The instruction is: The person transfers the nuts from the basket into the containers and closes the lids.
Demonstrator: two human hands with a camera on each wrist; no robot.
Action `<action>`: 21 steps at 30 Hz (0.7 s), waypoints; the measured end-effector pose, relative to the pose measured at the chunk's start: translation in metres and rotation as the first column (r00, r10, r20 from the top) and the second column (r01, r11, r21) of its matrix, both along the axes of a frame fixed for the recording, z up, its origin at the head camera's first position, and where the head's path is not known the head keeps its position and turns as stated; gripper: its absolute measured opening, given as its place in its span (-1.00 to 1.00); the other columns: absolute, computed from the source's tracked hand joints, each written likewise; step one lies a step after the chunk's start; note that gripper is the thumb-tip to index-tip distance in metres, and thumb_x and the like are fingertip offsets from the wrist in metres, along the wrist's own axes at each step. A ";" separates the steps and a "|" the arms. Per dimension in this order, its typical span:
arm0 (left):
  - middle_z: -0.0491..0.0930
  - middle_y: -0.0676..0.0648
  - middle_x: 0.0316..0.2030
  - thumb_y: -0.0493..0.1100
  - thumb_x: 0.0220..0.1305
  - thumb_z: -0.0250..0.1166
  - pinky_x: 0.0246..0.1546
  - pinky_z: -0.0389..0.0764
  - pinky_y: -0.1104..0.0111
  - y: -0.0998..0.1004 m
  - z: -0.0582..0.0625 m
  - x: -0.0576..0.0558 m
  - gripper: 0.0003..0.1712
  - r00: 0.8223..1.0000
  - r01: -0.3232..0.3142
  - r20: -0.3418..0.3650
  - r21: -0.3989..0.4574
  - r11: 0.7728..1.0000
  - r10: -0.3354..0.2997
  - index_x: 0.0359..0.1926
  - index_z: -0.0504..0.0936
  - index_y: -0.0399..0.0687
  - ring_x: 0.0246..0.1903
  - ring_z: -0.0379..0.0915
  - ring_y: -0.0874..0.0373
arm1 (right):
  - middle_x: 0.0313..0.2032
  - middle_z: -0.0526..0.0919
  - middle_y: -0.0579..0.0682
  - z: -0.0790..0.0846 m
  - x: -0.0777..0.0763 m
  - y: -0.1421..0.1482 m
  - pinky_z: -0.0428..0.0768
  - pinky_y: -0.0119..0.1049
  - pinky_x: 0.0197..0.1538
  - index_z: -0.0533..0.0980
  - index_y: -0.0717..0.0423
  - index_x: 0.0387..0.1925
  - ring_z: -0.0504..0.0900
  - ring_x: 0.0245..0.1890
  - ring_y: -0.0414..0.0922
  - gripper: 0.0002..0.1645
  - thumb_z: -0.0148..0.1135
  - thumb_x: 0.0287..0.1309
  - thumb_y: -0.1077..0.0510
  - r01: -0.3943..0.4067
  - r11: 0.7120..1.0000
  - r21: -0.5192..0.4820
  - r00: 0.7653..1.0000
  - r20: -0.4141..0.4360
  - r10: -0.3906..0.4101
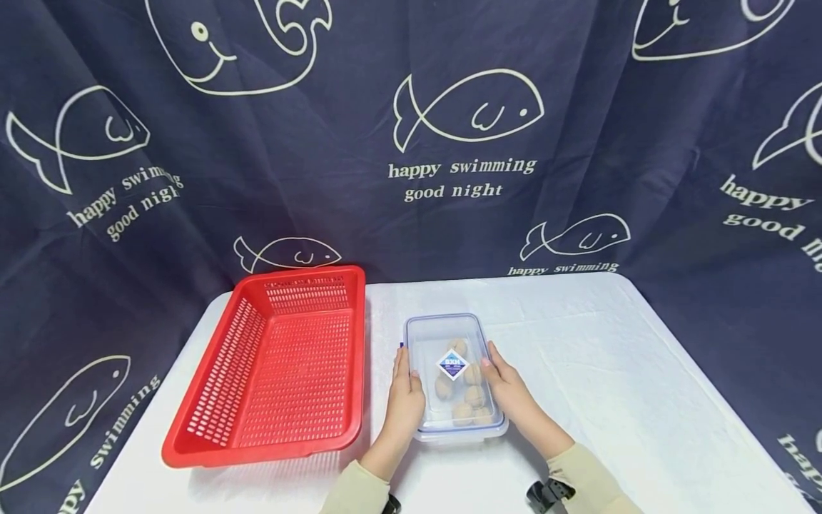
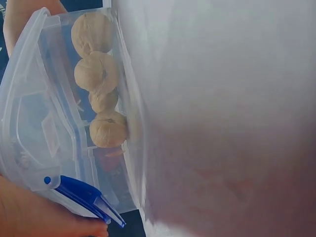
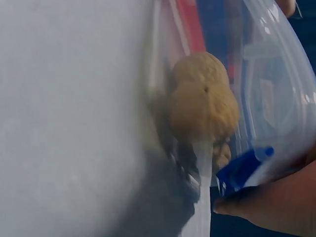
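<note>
A clear plastic food container [image 1: 427,400] with a blue-edged lid [image 1: 443,330] sits on the table, several walnuts [image 1: 474,395] inside it. My left hand [image 1: 406,405] holds its left side, thumb at the lid's edge and fingers along the side. On the opposite side my right hand [image 1: 515,394] grips it, thumb over the lid's rim. A blue latch [image 2: 81,193] stands out from the container beside the left fingers in the left wrist view. Another blue latch [image 3: 242,170] angles outward by the right fingers in the right wrist view. Most fingertips are hidden.
To the left of the container stands a red perforated plastic basket [image 1: 302,357]. The white-covered table [image 1: 610,371] extends to the right. Behind it hangs a dark blue curtain [image 1: 359,143] with white fish drawings.
</note>
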State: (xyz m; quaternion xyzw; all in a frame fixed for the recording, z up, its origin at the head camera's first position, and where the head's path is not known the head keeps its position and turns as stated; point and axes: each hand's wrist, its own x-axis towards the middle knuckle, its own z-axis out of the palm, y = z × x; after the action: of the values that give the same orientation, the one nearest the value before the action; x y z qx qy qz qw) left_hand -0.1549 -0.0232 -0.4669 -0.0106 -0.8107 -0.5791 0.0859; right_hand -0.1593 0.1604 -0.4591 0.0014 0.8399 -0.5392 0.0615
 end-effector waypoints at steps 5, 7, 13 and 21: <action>0.04 -0.58 0.32 -0.43 0.35 -0.04 0.32 -0.01 -0.20 -0.003 0.000 0.000 -0.41 0.998 -0.016 0.067 0.019 1.000 0.015 0.37 0.10 -0.48 0.33 -0.09 -0.46 | 0.43 -0.05 0.32 0.002 0.000 0.007 -0.09 0.13 0.41 -0.08 0.27 0.47 -0.10 0.42 0.26 -0.27 -0.20 0.48 -0.03 -0.011 0.999 -0.034 0.996 0.091 0.014; 0.08 -0.60 0.29 -0.40 0.36 -0.01 0.31 0.02 -0.20 -0.004 0.001 0.000 -0.38 0.992 -0.026 0.126 0.055 0.998 0.019 0.38 0.04 -0.48 0.31 -0.03 -0.47 | 0.42 -0.03 0.35 0.002 0.000 0.008 -0.08 0.14 0.40 -0.08 0.30 0.46 -0.09 0.42 0.28 -0.23 -0.18 0.47 -0.07 -0.006 0.999 -0.044 0.993 0.120 0.012; 0.29 -0.57 0.14 -0.28 0.34 0.13 0.27 0.16 -0.16 -0.008 0.002 0.000 -0.23 0.972 -0.077 0.229 0.066 0.995 0.060 0.37 -0.05 -0.56 0.20 0.21 -0.44 | 0.34 0.07 0.50 0.002 0.001 0.009 0.05 0.15 0.38 -0.11 0.48 0.41 0.05 0.36 0.35 -0.10 -0.11 0.43 -0.14 0.038 0.999 -0.034 0.988 0.153 -0.032; 0.29 -0.52 0.08 -0.20 0.24 0.29 0.27 0.19 -0.14 -0.010 0.002 0.001 -0.18 0.968 -0.151 0.195 -0.054 0.987 0.159 0.30 0.11 -0.63 0.18 0.19 -0.40 | 0.23 0.27 0.49 0.003 0.002 0.012 0.27 0.10 0.32 -0.04 0.58 0.35 0.30 0.25 0.31 -0.05 0.05 0.36 -0.11 0.087 0.994 -0.060 0.990 0.115 -0.079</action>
State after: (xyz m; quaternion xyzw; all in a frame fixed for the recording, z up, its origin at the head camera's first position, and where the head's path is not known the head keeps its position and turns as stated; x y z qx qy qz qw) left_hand -0.1538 -0.0334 -0.4645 0.1091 -0.8245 -0.5530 0.0493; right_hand -0.1576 0.1728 -0.4565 0.0648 0.8163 -0.5675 0.0862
